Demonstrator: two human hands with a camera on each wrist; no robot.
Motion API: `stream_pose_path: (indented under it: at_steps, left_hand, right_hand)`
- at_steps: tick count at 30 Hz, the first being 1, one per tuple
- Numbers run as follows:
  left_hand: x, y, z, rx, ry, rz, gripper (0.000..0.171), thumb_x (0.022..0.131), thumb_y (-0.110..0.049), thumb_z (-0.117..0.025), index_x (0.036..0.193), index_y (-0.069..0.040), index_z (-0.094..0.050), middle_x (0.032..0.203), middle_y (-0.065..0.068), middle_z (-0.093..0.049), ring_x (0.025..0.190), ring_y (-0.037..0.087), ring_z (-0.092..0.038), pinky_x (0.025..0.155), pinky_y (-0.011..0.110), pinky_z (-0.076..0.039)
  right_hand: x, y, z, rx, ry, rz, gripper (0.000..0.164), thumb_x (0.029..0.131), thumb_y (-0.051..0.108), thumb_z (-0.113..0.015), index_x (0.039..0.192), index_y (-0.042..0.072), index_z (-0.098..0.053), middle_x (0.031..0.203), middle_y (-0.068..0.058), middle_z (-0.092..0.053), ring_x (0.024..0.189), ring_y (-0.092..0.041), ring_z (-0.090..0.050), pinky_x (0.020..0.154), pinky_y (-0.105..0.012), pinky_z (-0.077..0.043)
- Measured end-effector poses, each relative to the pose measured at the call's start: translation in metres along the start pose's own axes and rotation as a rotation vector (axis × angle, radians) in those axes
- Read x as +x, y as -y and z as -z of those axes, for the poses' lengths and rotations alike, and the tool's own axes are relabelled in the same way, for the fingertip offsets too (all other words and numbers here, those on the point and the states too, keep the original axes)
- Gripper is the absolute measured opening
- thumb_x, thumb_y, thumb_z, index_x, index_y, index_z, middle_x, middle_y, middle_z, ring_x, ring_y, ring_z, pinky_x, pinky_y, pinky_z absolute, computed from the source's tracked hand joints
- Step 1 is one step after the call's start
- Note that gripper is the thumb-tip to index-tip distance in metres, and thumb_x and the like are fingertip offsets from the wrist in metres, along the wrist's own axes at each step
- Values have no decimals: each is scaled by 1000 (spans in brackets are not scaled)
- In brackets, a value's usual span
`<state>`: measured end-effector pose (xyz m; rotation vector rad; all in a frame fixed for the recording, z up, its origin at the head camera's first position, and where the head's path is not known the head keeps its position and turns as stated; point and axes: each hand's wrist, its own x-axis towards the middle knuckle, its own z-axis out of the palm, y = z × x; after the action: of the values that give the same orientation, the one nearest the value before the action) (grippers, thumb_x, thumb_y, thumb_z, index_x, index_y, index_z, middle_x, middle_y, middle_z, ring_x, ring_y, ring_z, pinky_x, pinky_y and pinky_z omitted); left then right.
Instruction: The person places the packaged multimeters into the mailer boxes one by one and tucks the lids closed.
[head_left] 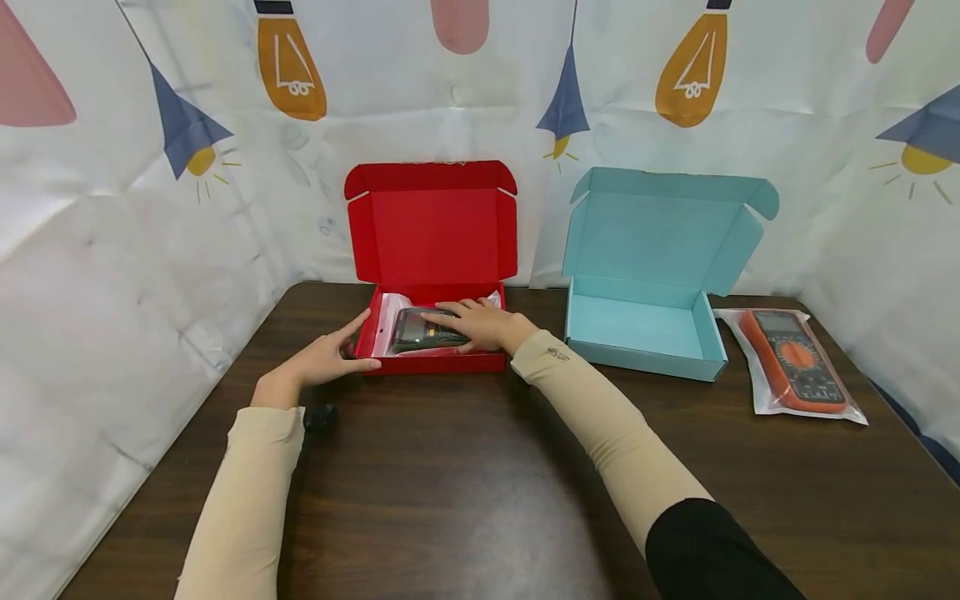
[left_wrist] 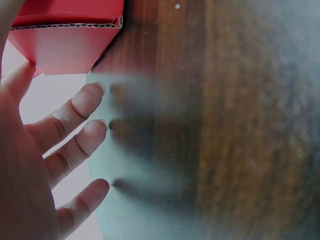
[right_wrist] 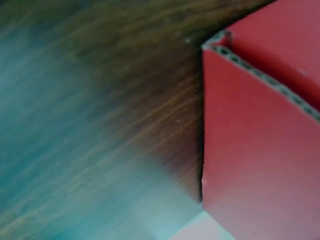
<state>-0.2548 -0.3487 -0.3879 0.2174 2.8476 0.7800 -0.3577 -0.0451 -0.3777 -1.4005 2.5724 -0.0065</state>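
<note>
Inside the red box [head_left: 442, 365] lies a dark device with a screen [head_left: 411, 332], in what looks like a clear plastic bag [head_left: 387, 318]. My right hand [head_left: 483, 325] rests on the device's right part with its fingers stretched out over it, hiding that part. At the box's left front corner, my left hand [head_left: 318, 358] has thumb and index finger spread against the box. The left wrist view shows the other left fingers [left_wrist: 75, 150] apart and nearly straight, beside the box's wall [left_wrist: 70, 47]. Only the box's corner [right_wrist: 250, 130] appears in the right wrist view; no right hand shows there.
A light blue box [head_left: 645, 325] stands with its lid up, right of the red one. Farther right, an orange multimeter [head_left: 798, 358] lies in a clear plastic bag on the dark wooden table [head_left: 435, 500]. A patterned white cloth [head_left: 450, 108] hangs behind.
</note>
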Motion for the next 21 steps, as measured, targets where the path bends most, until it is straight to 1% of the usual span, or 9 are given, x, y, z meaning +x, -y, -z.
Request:
stream_pose_path:
  at_steps: [4, 7, 15, 21]
  left_hand:
    - [0, -1, 0, -2, -1, 10, 107, 88, -52, -75, 166, -19, -10, 104, 14, -58, 97, 29, -54, 81, 41, -55]
    - [0, -1, 0, -2, 0, 11, 107, 88, -52, -75, 166, -19, -10, 104, 14, -58, 97, 29, -54, 81, 41, -55]
    - [-1, -4, 1, -28, -5, -17, 106, 89, -48, -76, 166, -16, -11, 104, 16, -58, 95, 30, -54, 77, 38, -53]
    - [-2, -4, 2, -30, 0, 2, 106, 88, -47, -77, 166, -15, -12, 110, 18, -58, 99, 32, -53, 79, 39, -55]
  right_hand:
    - [-1, 2, 1, -2, 4, -9, 106, 88, 38, -79, 166, 33, -8, 171, -3, -10, 152, -28, -18, 122, -53, -19]
    - [-2, 3, 1, 4, 8, -14, 105, 88, 38, -79, 166, 33, -8, 172, -3, -7, 152, -28, -17, 123, -53, -16]
    - [-4, 4, 2, 11, -15, -43, 102, 89, 37, -79, 166, 34, -12, 172, -3, -6, 154, -32, -14, 123, -53, -15]
    - [-7, 7, 2, -18, -26, -57, 99, 89, 38, -79, 166, 32, -16, 172, -4, -9, 154, -33, -17, 122, -53, -21]
